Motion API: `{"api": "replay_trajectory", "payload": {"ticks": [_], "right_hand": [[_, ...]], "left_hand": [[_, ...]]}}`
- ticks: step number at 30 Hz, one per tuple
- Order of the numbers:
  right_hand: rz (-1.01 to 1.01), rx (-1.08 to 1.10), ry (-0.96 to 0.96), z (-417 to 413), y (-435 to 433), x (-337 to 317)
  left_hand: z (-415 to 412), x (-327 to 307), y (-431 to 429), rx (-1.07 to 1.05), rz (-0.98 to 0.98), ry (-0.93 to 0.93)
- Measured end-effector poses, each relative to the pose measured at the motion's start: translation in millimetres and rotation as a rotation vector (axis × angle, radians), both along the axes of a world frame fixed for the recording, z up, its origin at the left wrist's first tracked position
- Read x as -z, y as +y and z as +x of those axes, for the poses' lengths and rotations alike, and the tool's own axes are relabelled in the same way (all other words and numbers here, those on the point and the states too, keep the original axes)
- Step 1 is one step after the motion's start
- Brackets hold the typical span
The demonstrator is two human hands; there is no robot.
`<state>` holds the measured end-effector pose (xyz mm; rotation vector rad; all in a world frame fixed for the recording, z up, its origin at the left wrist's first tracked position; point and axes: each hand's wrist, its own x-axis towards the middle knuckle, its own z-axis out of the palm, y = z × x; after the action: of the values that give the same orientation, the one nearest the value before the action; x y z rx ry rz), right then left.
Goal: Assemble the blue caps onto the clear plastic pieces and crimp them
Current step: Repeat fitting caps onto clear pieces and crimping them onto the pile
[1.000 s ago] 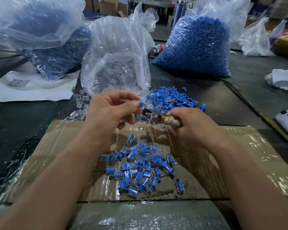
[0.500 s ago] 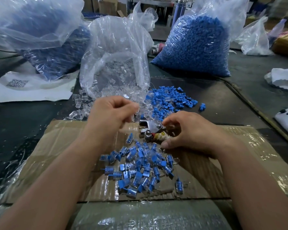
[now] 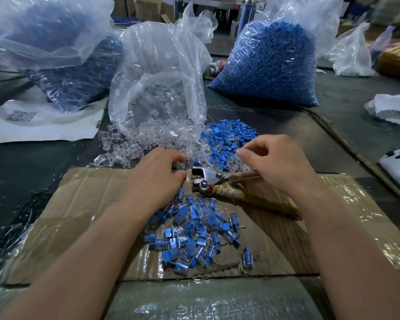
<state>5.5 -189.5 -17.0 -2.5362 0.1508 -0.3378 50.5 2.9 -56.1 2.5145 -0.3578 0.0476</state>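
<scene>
The dark table (image 3: 275,125) carries a taped cardboard sheet (image 3: 83,204), whose left and right stretches lie bare outside the forearms. Three big bags stand along the far side: two blue-filled bags (image 3: 270,63) and, between them, one clear bag (image 3: 157,88) spilling clear plastic pieces (image 3: 125,148) to the cardboard's far edge. Just right of that spill lies a heap of loose blue caps (image 3: 226,135). Mid-cardboard sits a pile of capped pieces (image 3: 194,232), several dozen, each a clear barrel with a blue cap; one lies apart at the right. The left hand (image 3: 157,172), fingers curled, reaches into the clear pieces; the right hand (image 3: 275,162) curls over the caps. Whether either grasps anything, I cannot tell. One pair of crimping pliers (image 3: 208,179) lies between them on the cardboard.
</scene>
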Motion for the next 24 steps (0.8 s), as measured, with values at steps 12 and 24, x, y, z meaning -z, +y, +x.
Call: {"api": "replay_trajectory", "payload": {"ticks": [12, 24], "right_hand": [[0.033, 0.039, -0.065, 9.4, -2.5, 10.8], [-0.184, -0.001, 0.244, 26.6, 9.2, 19.5]], "left_hand": [[-5.6, -13.0, 2.5, -0.048, -0.332, 0.008], [-10.8, -20.1, 2.1, -0.001, -0.613, 0.032]]}}
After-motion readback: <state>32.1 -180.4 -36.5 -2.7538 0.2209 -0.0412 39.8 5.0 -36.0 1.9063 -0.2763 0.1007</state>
